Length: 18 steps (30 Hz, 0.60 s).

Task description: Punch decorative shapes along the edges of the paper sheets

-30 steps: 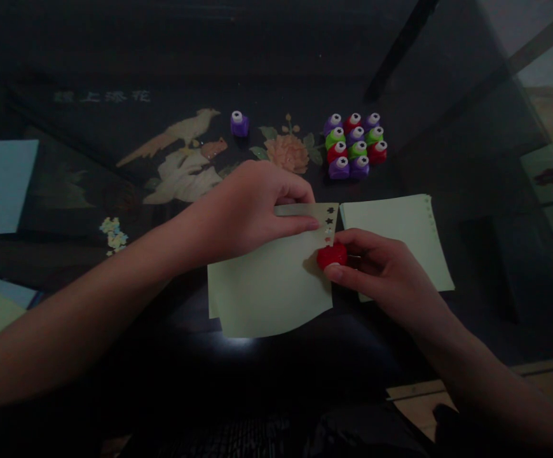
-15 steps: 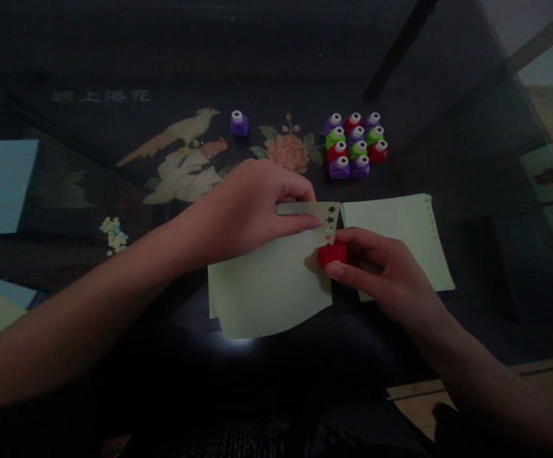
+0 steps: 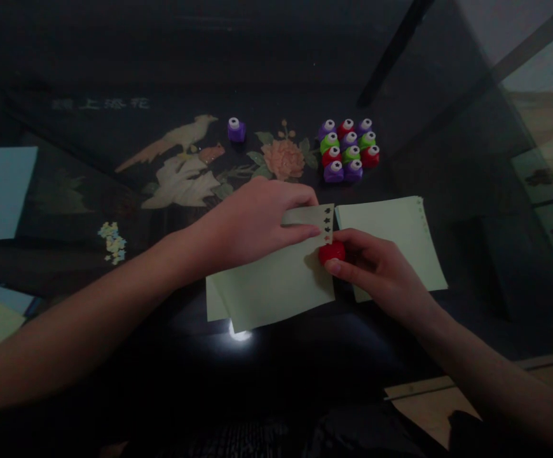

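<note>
A pale yellow-green sheet of paper [image 3: 276, 286] is pinched near its top by my left hand [image 3: 262, 219], thumb on the near face and fingers behind. Several small punched shapes run down its right edge. My right hand [image 3: 376, 257] grips a red craft punch [image 3: 332, 253] at that edge, just below the lowest visible hole. The punch covers part of the edge, so its slot is hidden. Under the held sheet, the corner of another sheet shows at the lower left.
A paper stack [image 3: 395, 248] with punched holes lies on the right. Behind it stand several purple, red and green punches [image 3: 350, 152]; one purple punch [image 3: 236, 131] stands apart. Small paper cutouts [image 3: 113, 243] are piled left, near blue paper [image 3: 0, 194] on the dark glass tabletop.
The sheet's free lower edge has shifted slightly, and the row of holes above the punch shows more plainly. Both hands keep their grips; the whole view has moved a little.
</note>
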### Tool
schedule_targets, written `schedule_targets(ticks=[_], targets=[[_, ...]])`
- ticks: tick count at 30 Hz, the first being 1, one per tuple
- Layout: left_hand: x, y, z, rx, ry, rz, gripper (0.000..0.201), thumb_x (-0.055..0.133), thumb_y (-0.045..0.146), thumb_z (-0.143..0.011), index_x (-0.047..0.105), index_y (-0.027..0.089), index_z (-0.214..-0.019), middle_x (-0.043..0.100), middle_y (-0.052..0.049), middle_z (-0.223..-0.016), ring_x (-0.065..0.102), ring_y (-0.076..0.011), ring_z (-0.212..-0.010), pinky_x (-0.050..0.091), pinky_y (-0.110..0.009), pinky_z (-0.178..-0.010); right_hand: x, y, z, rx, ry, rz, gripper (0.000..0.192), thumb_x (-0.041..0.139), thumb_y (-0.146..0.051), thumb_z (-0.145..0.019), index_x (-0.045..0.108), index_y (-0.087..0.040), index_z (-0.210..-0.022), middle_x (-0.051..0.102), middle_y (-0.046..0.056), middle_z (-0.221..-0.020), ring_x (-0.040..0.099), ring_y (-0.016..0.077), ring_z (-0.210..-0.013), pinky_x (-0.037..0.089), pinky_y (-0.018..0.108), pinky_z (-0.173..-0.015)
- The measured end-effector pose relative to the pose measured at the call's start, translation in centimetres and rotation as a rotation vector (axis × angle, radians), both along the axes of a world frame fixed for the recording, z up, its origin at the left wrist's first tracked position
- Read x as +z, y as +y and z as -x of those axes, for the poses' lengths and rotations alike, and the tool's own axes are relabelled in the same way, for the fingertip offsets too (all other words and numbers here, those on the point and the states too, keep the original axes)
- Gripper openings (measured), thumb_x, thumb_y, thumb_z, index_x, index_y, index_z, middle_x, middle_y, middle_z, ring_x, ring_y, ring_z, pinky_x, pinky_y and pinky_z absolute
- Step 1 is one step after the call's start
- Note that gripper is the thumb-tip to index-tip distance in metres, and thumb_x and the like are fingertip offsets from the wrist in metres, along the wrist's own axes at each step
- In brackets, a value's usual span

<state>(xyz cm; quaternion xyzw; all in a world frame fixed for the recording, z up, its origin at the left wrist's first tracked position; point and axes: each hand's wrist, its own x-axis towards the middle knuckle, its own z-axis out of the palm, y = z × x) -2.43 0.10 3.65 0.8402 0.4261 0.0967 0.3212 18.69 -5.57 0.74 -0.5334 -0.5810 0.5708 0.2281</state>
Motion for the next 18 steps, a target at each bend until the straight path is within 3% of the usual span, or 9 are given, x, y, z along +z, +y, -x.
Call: schedule_targets(ticks=[4,10,18], targets=[[-0.5,0.0,0.0,-0.016,-0.005,-0.005,0.024,0.056,0.037,-0.085,0.067,0.019,-0.095,0.067,0.001,-0.078,0.059,-0.0144,-0.071,0.035,-0.023,-0.063,-0.6,-0.1,-0.6,0.014,-0.015,-0.01,0.03,0.07,-0.036,-0.079,0.062,-0.018,-0.101,0.066,0.002,-0.082,0.06,0.0158,-0.072,0.049,0.028,-0.066],[-1.1,-0.1,-0.1,-0.039,0.005,0.007,0.022,0.057,0.035,-0.083,0.068,0.017,-0.078,0.062,0.003,-0.066,0.052,-0.0102,-0.059,0.031,-0.023,-0.057,-0.9,-0.1,-1.0,0.048,-0.063,-0.046,0.027,0.07,-0.034,-0.077,0.062,-0.017,-0.097,0.064,0.001,-0.079,0.059,0.0154,-0.069,0.047,0.027,-0.062],[-1.4,-0.3,-0.1,-0.044,-0.002,-0.025,0.021,0.057,0.034,-0.083,0.068,0.016,-0.077,0.061,0.003,-0.064,0.05,-0.01,-0.056,0.03,-0.023,-0.056,-1.3,-0.1,-1.1,0.016,-0.046,-0.039,0.028,0.072,-0.034,-0.076,0.063,-0.018,-0.097,0.066,0.003,-0.084,0.061,0.0167,-0.075,0.049,0.029,-0.067]])
